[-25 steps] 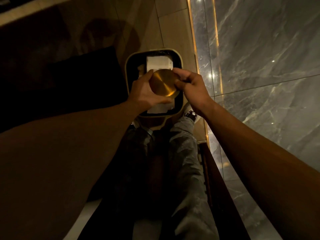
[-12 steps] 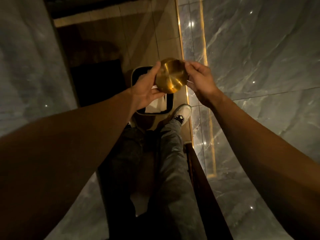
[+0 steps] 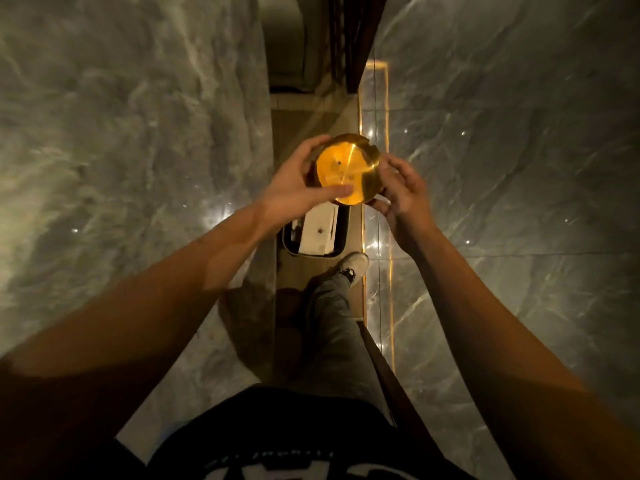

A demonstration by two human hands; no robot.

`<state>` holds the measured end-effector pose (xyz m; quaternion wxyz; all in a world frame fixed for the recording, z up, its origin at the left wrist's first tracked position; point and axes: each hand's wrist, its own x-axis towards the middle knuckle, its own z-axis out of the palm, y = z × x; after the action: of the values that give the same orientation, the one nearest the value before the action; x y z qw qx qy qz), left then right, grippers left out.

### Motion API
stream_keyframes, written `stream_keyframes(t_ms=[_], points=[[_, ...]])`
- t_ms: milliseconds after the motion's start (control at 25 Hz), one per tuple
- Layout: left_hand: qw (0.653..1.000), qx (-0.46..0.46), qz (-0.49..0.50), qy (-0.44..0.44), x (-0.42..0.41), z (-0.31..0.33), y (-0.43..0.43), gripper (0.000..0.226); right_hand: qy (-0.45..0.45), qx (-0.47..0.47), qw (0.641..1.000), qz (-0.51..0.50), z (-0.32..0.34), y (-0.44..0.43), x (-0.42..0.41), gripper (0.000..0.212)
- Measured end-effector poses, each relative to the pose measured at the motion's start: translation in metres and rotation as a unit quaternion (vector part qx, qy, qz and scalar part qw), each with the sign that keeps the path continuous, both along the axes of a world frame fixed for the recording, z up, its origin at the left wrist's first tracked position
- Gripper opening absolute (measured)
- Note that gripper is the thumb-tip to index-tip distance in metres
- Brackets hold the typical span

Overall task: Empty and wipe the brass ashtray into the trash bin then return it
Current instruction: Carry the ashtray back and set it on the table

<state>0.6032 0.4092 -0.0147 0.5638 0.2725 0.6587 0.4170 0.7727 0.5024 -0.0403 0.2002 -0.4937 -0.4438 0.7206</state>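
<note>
The person holds the brass ashtray (image 3: 346,169) up in front of them, tilted so its shiny round inside faces them, with a small dark speck showing on the gold surface. The left hand (image 3: 298,183) has it in a firm grip, thumb across the lower rim and fingers curled over the top edge. The right hand (image 3: 401,190) sits at the right rim, fingers loosely bent and touching the edge. Below the ashtray, on the floor between grey marble walls (image 3: 502,150), stands the trash bin (image 3: 313,233) with a white sheet inside, just ahead of the person's shoe (image 3: 355,265).
</note>
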Motion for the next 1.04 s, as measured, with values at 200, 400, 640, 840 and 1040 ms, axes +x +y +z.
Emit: stream_keyframes(t_ms=[200, 400, 640, 840, 1040], points=[[0.981, 0.098, -0.073, 0.151, -0.050, 0.041, -0.065, 0.114, -0.010, 0.067, 0.997, -0.030, 0.075, -0.068, -0.044, 0.018], [0.962, 0.166, -0.043, 0.212, -0.105, 0.085, -0.143, 0.110, 0.009, 0.128, 0.992, 0.002, 0.123, -0.144, -0.088, 0.031], [0.955, 0.175, 0.048, 0.235, -0.150, 0.125, -0.222, 0.104, 0.013, 0.206, 0.968, 0.143, 0.154, -0.194, -0.137, 0.062], [0.933, 0.146, 0.127, 0.304, -0.173, 0.139, -0.281, 0.100, 0.006, 0.290, 0.918, 0.270, 0.160, -0.221, -0.184, 0.073], [0.928, 0.122, 0.172, 0.308, -0.211, 0.140, -0.340, 0.099, 0.012, 0.340, 0.884, 0.322, 0.159, -0.265, -0.240, 0.074]])
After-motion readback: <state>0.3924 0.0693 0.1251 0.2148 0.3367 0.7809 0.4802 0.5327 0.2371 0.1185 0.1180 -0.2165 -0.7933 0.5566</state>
